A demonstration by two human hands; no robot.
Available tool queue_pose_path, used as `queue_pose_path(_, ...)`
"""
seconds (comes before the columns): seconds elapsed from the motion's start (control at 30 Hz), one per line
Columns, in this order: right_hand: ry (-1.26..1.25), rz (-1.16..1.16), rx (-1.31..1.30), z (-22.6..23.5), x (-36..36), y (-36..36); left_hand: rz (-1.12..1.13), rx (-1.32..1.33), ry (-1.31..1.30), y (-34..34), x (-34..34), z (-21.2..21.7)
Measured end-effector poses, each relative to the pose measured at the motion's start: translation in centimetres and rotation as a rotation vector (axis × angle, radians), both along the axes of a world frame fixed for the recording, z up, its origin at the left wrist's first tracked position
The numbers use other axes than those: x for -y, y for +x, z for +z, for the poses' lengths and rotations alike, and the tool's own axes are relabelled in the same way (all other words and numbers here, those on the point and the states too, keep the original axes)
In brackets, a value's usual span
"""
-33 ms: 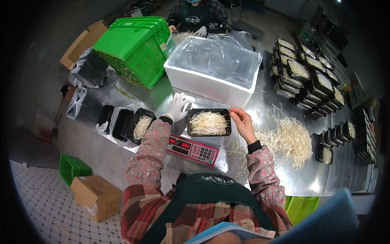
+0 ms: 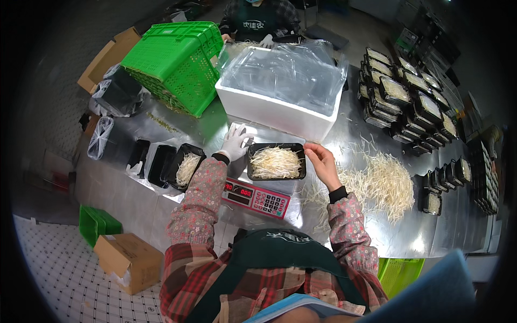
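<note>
A black plastic tray [image 2: 303, 173] heaped with bean sprouts [image 2: 276, 162] rests on the platform of a pink digital scale [image 2: 256, 198]. My left hand [image 2: 235, 143], in a white glove, is at the tray's upper left corner with its fingers apart. At the upper right corner, my bare right hand [image 2: 321, 162] pinches the rim between thumb and fingers. To the right of the scale lies a loose pile of bean sprouts [image 2: 385, 185]. Another black tray with sprouts [image 2: 187, 167] leans beside my left forearm.
Beyond the scale stands a white foam box [image 2: 274, 110] lined with clear plastic. A green crate [image 2: 172, 67] sits far left, near empty black trays [image 2: 160, 164]. Filled trays [image 2: 396, 91] are stacked at right. Across the table, a co-worker's gloved hand [image 2: 266, 41] shows.
</note>
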State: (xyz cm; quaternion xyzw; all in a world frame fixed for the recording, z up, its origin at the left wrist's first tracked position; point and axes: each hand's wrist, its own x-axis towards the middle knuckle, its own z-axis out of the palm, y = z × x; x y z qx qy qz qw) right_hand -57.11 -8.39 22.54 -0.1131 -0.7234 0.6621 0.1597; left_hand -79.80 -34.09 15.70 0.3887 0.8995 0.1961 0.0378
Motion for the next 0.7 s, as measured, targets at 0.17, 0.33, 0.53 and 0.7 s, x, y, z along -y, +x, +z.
queue_pose_path(0.17, -0.081, -0.137, 0.051, -2.0, -2.9, 3.7, 0.003, 0.017, 0.125, -0.8, 1.0, -1.7)
queue_pose_path(0.33, -0.189, -0.327, 0.143, -3.7, -5.2, 7.8, 0.109, 0.234, 0.741, 0.9, 1.1, 0.5)
queue_pose_path(0.53, -0.123, -0.158, 0.069, -2.6, -2.1, 5.8, -0.165, 0.432, 0.651, 5.9, -1.4, 4.9)
queue_pose_path(0.7, -0.135, -0.095, 0.065, -2.6, -1.9, 6.2, 0.217, 0.136, 0.450, 0.2, 0.3, 1.4)
